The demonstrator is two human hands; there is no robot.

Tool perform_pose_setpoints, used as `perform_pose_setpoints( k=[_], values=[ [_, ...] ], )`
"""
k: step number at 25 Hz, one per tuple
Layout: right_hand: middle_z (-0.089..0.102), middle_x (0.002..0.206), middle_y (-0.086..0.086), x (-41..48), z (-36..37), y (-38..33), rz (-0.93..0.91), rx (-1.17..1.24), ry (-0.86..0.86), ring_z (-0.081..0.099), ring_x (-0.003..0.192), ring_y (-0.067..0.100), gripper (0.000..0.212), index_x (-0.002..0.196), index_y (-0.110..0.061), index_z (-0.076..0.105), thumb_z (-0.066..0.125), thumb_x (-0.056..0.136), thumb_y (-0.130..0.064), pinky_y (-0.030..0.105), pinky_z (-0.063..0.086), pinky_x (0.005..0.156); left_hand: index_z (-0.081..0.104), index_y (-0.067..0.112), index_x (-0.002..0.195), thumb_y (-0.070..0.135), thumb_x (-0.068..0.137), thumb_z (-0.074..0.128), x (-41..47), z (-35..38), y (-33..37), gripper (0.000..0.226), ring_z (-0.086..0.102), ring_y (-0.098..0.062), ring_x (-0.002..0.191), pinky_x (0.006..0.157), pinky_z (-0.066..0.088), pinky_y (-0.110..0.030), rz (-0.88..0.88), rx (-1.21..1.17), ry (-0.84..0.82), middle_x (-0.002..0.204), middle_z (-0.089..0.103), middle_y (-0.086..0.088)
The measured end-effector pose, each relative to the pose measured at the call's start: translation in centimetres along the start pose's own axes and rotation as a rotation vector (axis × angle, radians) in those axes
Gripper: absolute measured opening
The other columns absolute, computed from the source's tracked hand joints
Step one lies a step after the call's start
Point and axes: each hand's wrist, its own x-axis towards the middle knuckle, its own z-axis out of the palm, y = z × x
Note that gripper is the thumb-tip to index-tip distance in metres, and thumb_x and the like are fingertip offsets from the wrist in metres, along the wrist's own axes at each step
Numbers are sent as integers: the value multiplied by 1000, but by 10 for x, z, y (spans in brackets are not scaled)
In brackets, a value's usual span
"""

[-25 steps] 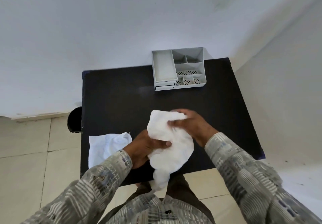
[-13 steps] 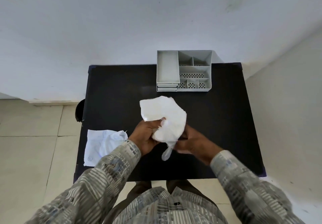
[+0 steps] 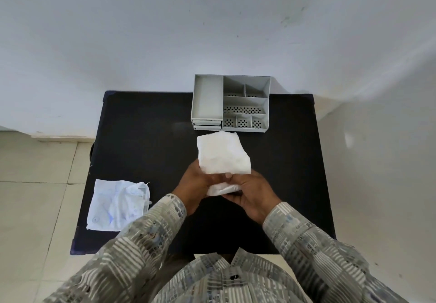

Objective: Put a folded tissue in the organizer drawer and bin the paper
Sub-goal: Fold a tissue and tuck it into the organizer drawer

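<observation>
A white tissue (image 3: 221,154) stands up between both hands above the middle of the black table (image 3: 141,137). My left hand (image 3: 197,184) grips its lower left part. My right hand (image 3: 250,194) holds the bunched lower end from the right. A grey organizer (image 3: 207,95) with several compartments sits at the table's far edge against the wall; its two small drawers (image 3: 207,125) at the front left look closed. A crumpled sheet of paper (image 3: 118,204) with blue scribbles lies on the table's near-left edge, partly overhanging it.
A dark round object (image 3: 91,150) shows on the floor just past the table's left edge. White walls stand behind the table and to its right. Pale floor tiles lie to the left.
The tissue has gone from hanging loosely to a flatter, more squared shape held upright, nearer the organizer. Both hands have shifted to its lower end. The paper has not moved.
</observation>
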Motion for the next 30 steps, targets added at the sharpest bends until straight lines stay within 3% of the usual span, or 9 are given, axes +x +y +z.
perform_pose_setpoints(
  k=[3, 6, 9, 12, 14, 19, 23, 26, 30],
  values=[
    [77, 122, 17, 0, -7, -11, -73, -74, -81, 74, 112, 37, 42, 128, -12, 68, 67, 88, 1, 54, 60, 97, 63, 10, 139, -1, 76, 84, 2, 7, -6, 68, 75, -39, 115, 97, 61, -58, 16, -8, 124, 126, 77, -19],
    [75, 124, 21, 6, -7, -27, -114, -12, -165, 73, 113, 42, 41, 131, -10, 67, 69, 91, -3, 58, 59, 98, 64, 7, 136, -10, 75, 79, -3, 3, 0, 65, 75, -40, 114, 92, 63, -52, 1, 7, 12, 124, 77, -22],
    [75, 123, 9, 5, 8, -26, -351, -513, -22, 72, 111, 30, 46, 135, -18, 65, 62, 92, -1, 37, 60, 93, 71, 13, 121, -3, 70, 78, 0, 7, 5, 54, 78, -36, 104, 96, 62, -57, -30, 229, 73, 110, 81, -18],
    [71, 130, 6, 2, 27, -17, -682, -937, 55, 67, 114, 20, 57, 144, -22, 59, 55, 90, -2, 21, 49, 98, 74, 22, 106, 21, 66, 73, 7, 12, 8, 39, 80, -22, 89, 83, 66, -50, 48, 433, 233, 96, 82, -7],
    [68, 139, 3, 3, 33, -14, -701, -866, 1, 64, 123, 18, 64, 149, -25, 53, 59, 89, -6, 28, 48, 109, 72, 22, 110, 31, 67, 70, 9, 8, 11, 44, 80, -20, 87, 69, 66, -38, 112, 414, 265, 100, 81, -7],
    [69, 139, 7, 10, 26, -22, -180, -3, -90, 70, 123, 29, 75, 149, -24, 49, 84, 82, -24, 55, 54, 108, 67, 18, 126, -13, 84, 70, 5, -5, 19, 52, 80, -33, 95, 66, 65, -42, 68, -162, 276, 110, 81, -13],
    [71, 134, 17, 9, 43, -5, -120, 65, -131, 69, 122, 41, 47, 140, -24, 60, 68, 96, -10, 60, 58, 98, 70, 13, 125, -10, 87, 70, 8, -1, 18, 44, 80, -30, 100, 81, 67, -44, 81, -50, 316, 114, 81, -14],
    [72, 132, 15, 8, 55, -5, -158, 124, -1, 73, 114, 37, 49, 141, -22, 60, 53, 100, 4, 50, 65, 81, 75, 13, 112, 4, 87, 79, 18, -7, 32, 26, 81, -31, 93, 77, 67, -44, 24, -54, 382, 105, 83, -12],
    [69, 134, 10, 3, 47, -14, -121, 3, -54, 70, 118, 35, 48, 141, -23, 61, 50, 102, 3, 50, 65, 83, 75, 4, 111, -1, 78, 82, 42, -40, 57, 34, 78, -34, 96, 79, 63, -43, -7, 7, 426, 106, 81, -17]
  ],
)
